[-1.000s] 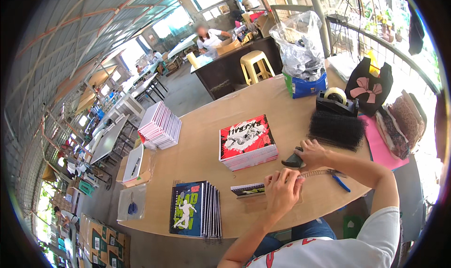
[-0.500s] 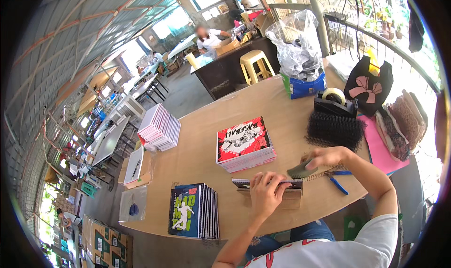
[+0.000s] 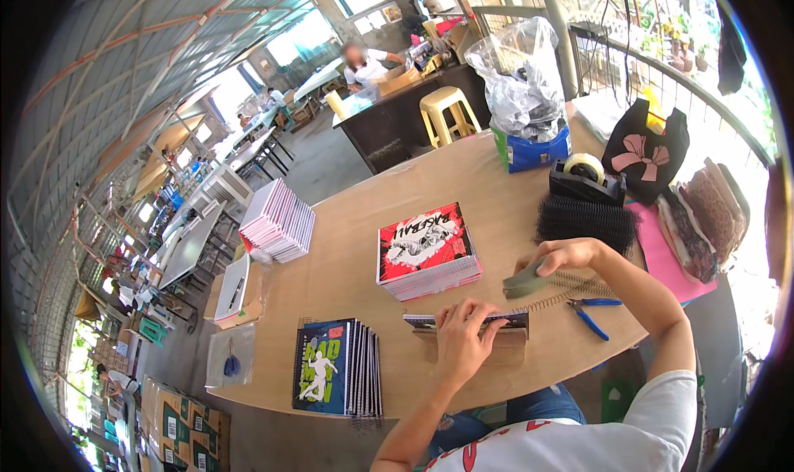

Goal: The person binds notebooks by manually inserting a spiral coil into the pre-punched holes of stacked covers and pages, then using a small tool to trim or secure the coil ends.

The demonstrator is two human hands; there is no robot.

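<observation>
The left hand (image 3: 465,333) pinches a notebook (image 3: 517,317) on edge by the near side of the table (image 3: 347,257), long axis left to right. The right hand (image 3: 566,258) grips a grey-green tool (image 3: 523,285) near a coil (image 3: 549,301) extending rightward, seemingly mostly unthreaded. Leftward, bound notebooks (image 3: 321,379) look finished; the red-covered stack (image 3: 424,244) shows no coils.

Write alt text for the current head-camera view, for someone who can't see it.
A person's left hand holds a notebook on edge behind a brown support on a tan table, while the right hand grips a blurred grey-green object near a thin spiral coil. Around them are a red-covered book stack, blue-covered spiral notebooks, blue-handled pliers and black binding coils.
</observation>
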